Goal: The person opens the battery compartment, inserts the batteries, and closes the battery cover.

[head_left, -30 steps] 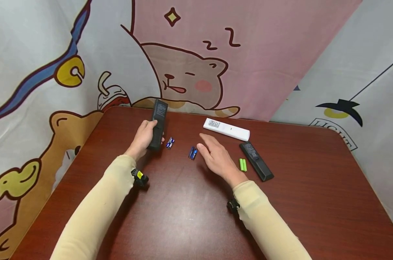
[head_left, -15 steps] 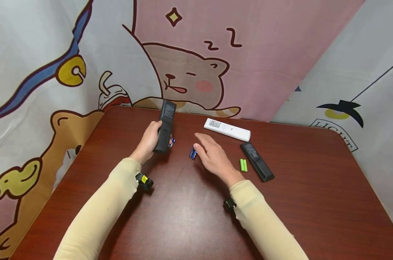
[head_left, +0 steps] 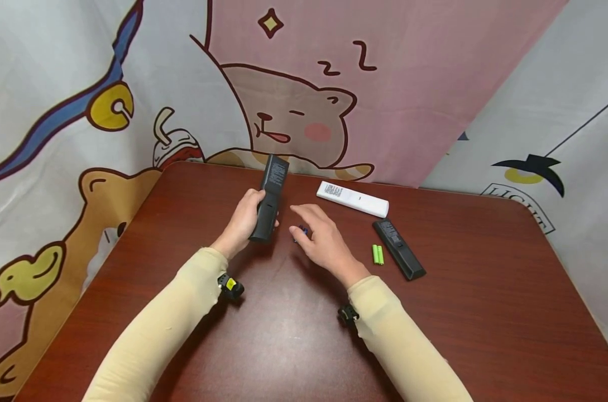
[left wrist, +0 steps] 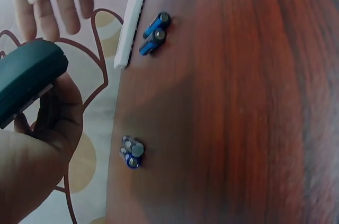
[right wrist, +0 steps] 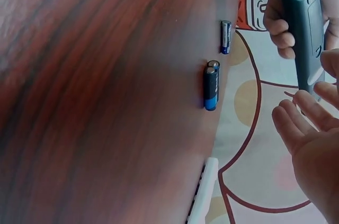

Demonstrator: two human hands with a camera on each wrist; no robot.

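My left hand (head_left: 240, 222) grips a black remote control (head_left: 271, 201) above the table, its back with label and battery cover facing up. My right hand (head_left: 325, 240) hovers just to the right of it, fingers loosely extended and nothing in them. Below the right hand lies a pair of blue batteries (head_left: 304, 229), partly covered by its thumb in the head view. A second pair of batteries (left wrist: 132, 152), silver and blue, shows on the table in the left wrist view; the held remote and left hand hide it from the head view.
A white remote (head_left: 353, 199) lies face down toward the back of the table (head_left: 484, 312). To the right, another black remote (head_left: 399, 249) lies beside two green batteries (head_left: 378, 254). A cartoon-printed cloth (head_left: 409, 100) hangs behind the table's far edge.
The left hand has carried the black remote to the right, over the silver-and-blue batteries. My right hand has shifted slightly left, bringing the two hands closer together.
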